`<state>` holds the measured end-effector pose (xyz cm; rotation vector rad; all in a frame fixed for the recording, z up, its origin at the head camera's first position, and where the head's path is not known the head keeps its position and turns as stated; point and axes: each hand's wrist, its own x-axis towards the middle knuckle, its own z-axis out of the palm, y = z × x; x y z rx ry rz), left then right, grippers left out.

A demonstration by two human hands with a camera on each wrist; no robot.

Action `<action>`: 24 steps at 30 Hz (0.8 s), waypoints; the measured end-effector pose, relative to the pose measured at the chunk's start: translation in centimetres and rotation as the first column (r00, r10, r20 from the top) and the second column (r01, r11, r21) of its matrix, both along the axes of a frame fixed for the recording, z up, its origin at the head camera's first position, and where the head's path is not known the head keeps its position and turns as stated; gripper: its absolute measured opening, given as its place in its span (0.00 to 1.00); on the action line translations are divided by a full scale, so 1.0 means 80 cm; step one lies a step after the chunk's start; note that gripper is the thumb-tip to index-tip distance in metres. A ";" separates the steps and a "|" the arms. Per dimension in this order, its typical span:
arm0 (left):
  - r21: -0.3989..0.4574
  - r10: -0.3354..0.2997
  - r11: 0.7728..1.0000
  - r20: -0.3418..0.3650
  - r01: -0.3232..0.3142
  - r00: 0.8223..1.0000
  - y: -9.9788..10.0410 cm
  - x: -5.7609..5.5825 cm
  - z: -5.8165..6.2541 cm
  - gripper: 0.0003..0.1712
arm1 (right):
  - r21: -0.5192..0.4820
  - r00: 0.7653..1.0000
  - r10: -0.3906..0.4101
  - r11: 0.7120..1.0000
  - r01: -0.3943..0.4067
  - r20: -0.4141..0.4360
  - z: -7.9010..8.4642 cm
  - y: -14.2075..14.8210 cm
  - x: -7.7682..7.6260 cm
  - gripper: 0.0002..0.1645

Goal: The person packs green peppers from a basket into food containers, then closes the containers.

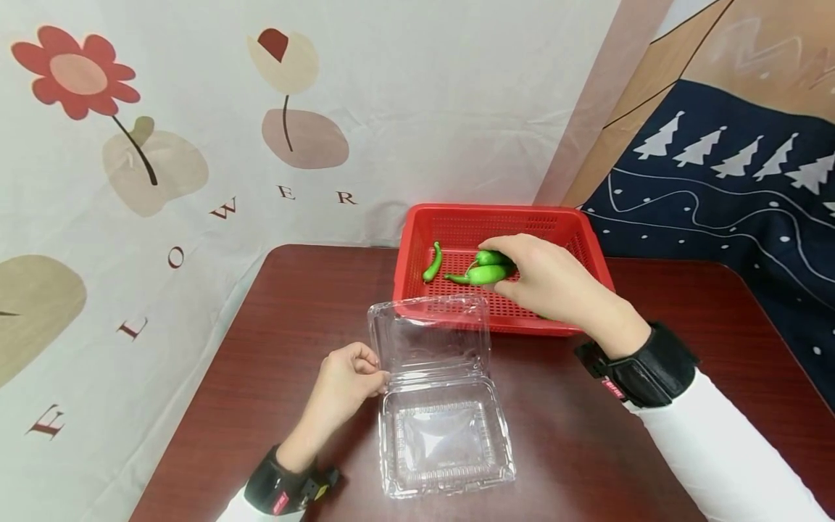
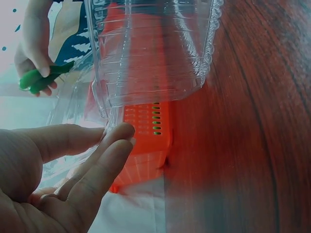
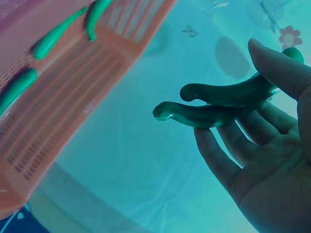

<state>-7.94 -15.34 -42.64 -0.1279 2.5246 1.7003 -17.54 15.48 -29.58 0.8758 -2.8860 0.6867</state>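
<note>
In the head view my right hand [image 1: 551, 279] grips green chili peppers [image 1: 489, 274] between thumb and fingers, above the red basket. At least two peppers [image 3: 218, 92] show in that grasp in the right wrist view. My left hand [image 1: 346, 384] pinches the left edge of a clear plastic clamshell box [image 1: 443, 438] near its hinge. Thumb and fingertips [image 2: 119, 133] meet on that edge in the left wrist view. The box lies opened on the table, its lid [image 1: 430, 337] raised toward the basket and its base bare.
The red perforated basket [image 1: 496, 209] stands behind the box at the table's back edge. Another green chili pepper [image 1: 433, 262] lies inside it, at the left. The dark red-brown table [image 1: 313, 290] meets a printed curtain [image 1: 424, 109] behind.
</note>
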 end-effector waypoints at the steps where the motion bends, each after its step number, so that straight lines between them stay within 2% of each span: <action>1: 0.000 0.001 1.000 0.000 -0.001 1.000 0.000 0.000 0.000 0.12 | -0.003 1.000 0.015 1.000 -0.015 -0.010 -0.001 -0.003 0.004 0.32; 11: -0.010 0.010 1.000 0.001 -0.010 1.000 0.000 0.000 0.000 0.09 | -0.028 0.982 0.152 0.987 -0.156 -0.116 -0.019 -0.031 0.045 0.33; 15: -0.015 0.016 1.000 0.004 -0.016 1.000 -0.001 0.000 0.001 0.08 | -0.022 0.969 0.203 0.978 -0.208 -0.139 -0.034 -0.043 0.059 0.29; 24: -0.012 0.030 0.999 -0.005 -0.030 1.000 -0.001 -0.001 -0.001 0.08 | 0.027 0.937 0.305 0.952 -0.305 -0.170 -0.075 -0.065 0.093 0.26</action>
